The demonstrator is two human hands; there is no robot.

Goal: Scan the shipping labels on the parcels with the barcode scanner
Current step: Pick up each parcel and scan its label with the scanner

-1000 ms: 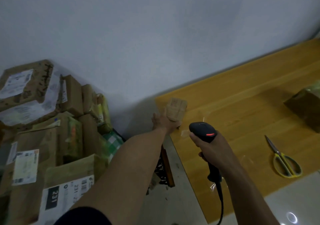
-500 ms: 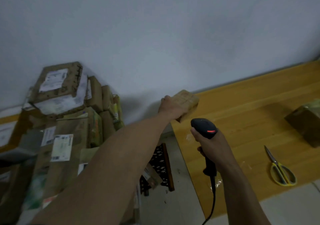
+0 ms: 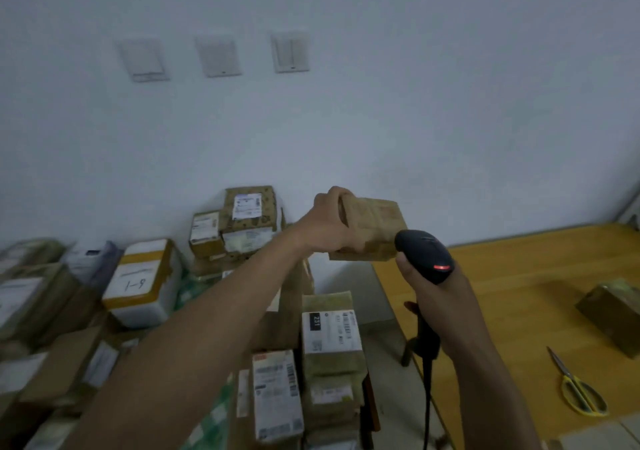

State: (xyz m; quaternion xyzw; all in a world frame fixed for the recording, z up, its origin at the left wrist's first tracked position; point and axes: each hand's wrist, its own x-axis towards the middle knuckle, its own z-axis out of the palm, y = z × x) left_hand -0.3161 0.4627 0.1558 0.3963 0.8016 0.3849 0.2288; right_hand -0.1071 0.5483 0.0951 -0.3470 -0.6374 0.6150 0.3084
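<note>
Nearest us, labelled parcels [image 3: 277, 394] lie stacked on the floor, and yellow-handled scissors [image 3: 585, 397] rest on the worktop [image 3: 502, 276] to the right. Our right hand [image 3: 440, 307] has its fingers wrapped round the grip of the barcode scanner [image 3: 424, 254], with its cable [image 3: 427, 397] hanging straight down. Just beyond, our left hand [image 3: 327, 229] holds the small parcel [image 3: 375, 224] in the air by its left end, fingers clamped over the top edge. The scanner's head is almost touching the parcel's lower right corner.

We see no shipping label on the faces turned to us, so a scan from here may read nothing. The beam could also pick up the label on the "231" parcel [image 3: 330, 333] below. Because we hold the small parcel by one end only, it could tip or slip if the scanner knocks it.

The small parcel is a blocky carton of brown cardboard, its surface dulled by glossy tape. The scanner is smooth black plastic with a rounded head and a red light. The worktop is yellow wood with a long grain. Behind it all, more taped cartons [image 3: 249, 214] stand against a plain pale wall with three flat switch plates [image 3: 221, 54].
</note>
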